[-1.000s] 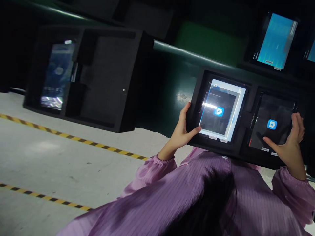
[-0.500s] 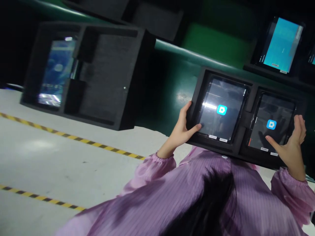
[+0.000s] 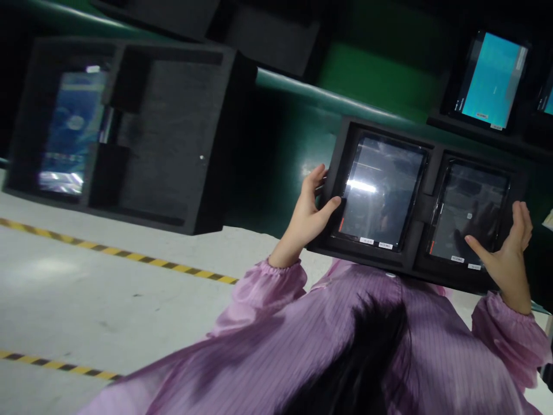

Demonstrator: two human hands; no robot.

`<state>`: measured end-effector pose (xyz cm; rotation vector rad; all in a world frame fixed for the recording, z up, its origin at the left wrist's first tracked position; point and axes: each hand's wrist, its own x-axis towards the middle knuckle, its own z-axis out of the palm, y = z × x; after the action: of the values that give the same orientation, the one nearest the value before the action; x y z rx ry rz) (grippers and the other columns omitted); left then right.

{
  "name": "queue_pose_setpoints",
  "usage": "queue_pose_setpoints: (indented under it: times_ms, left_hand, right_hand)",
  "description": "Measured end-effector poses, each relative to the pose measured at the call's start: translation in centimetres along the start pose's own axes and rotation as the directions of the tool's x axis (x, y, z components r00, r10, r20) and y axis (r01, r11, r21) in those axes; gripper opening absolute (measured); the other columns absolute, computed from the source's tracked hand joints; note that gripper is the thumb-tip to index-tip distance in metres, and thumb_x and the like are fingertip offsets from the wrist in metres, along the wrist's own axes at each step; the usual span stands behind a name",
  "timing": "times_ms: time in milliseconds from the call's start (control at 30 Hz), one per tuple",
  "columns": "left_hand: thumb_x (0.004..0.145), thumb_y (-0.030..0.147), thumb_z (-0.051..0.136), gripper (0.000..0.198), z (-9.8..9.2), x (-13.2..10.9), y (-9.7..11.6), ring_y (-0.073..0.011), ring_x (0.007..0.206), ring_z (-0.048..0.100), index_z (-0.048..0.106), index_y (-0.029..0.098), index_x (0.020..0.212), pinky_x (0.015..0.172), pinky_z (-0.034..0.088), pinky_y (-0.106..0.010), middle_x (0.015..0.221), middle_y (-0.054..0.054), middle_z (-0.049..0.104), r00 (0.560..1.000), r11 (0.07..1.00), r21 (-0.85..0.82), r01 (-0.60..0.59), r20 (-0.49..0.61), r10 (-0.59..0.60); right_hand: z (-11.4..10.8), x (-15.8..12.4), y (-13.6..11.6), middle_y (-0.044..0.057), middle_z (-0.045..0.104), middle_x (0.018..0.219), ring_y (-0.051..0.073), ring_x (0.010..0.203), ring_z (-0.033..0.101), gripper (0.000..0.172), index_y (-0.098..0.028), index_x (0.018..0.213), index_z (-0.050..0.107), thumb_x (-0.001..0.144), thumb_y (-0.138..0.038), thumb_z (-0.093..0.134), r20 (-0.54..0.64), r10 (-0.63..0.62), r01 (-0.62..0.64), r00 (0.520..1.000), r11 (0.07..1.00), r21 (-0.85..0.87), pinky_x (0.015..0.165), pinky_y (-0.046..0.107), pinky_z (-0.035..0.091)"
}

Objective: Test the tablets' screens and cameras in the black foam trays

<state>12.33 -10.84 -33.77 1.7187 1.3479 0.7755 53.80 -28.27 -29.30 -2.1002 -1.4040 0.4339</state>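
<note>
A black two-compartment foam tray [image 3: 425,208] lies across the front of my body, tilted slightly down to the right. In its left compartment is a tablet [image 3: 382,193] with a dark, reflecting screen; in its right one sits a second dark tablet [image 3: 469,202] with a tiny light icon. My left hand [image 3: 309,213] grips the tray's left side, thumb by the rim. My right hand [image 3: 507,253] holds the right end, its thumb over the second tablet's screen and its fingers at the outer edge.
Another foam box [image 3: 159,138] at the left holds a lit device [image 3: 73,129] in one compartment. A tablet with a bright blue screen [image 3: 492,80] lies at the upper right. The green bench edge [image 3: 328,95] runs behind the tray. Yellow-black floor tape [image 3: 116,251] shows lower left.
The blue-and-white icons on both tablets have gone, leaving dark screens. The tray has shifted slightly left, with both hands still at its ends. The view has moved a little.
</note>
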Motion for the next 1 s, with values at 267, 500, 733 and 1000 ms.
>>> queue_pose_setpoints:
  times_ms: [267,500,733,1000]
  left_hand:
    - [0.092,0.051,0.073,0.08,0.6,0.1,0.2,-0.0369,0.15,0.051,0.041,0.022,0.159,0.123,0.046,-0.055,0.161,-0.019,0.051,0.997,1.0,0.009,0.013,-0.073,-0.012]
    - [0.095,0.046,0.067,0.074,0.9,0.1,0.8,-0.0362,0.15,0.05,0.04,0.019,0.159,0.126,0.041,-0.055,0.161,-0.02,0.05,0.998,0.998,0.058,0.009,-0.059,-0.005]
    - [0.096,0.044,0.065,0.074,1.2,0.1,1.2,-0.0358,0.15,0.05,0.039,0.017,0.16,0.127,0.039,-0.055,0.159,-0.022,0.051,0.998,0.998,0.053,0.034,-0.06,-0.031]
    - [0.093,0.041,0.067,0.071,1.3,0.4,1.1,-0.0356,0.148,0.052,0.044,0.018,0.156,0.126,0.042,-0.056,0.16,-0.02,0.051,0.994,0.997,0.067,0.027,-0.109,-0.02]
  right_hand:
    - [0.8,0.4,-0.3,0.019,0.019,0.176,0.041,0.165,0.018,0.11,-0.027,0.172,0.017,0.088,-0.068,0.076,0.005,-0.068,0.068,0.998,0.997,-0.02,0.131,0.071,0.015]
    - [1.8,0.5,-0.7,0.022,0.028,0.174,0.048,0.162,0.027,0.111,-0.026,0.172,0.026,0.085,-0.082,0.07,-0.064,-0.099,0.099,0.993,0.995,-0.008,0.127,0.076,0.024]
    - [3.0,0.8,-0.9,0.019,0.031,0.175,0.05,0.162,0.028,0.111,-0.032,0.172,0.026,0.084,-0.085,0.067,-0.107,-0.106,0.107,0.989,0.994,0.001,0.128,0.076,0.025]
    - [3.5,1.7,-2.2,0.021,0.028,0.174,0.047,0.163,0.024,0.106,-0.026,0.171,0.024,0.088,-0.075,0.069,-0.05,-0.148,0.148,0.988,0.989,-0.022,0.127,0.076,0.022]
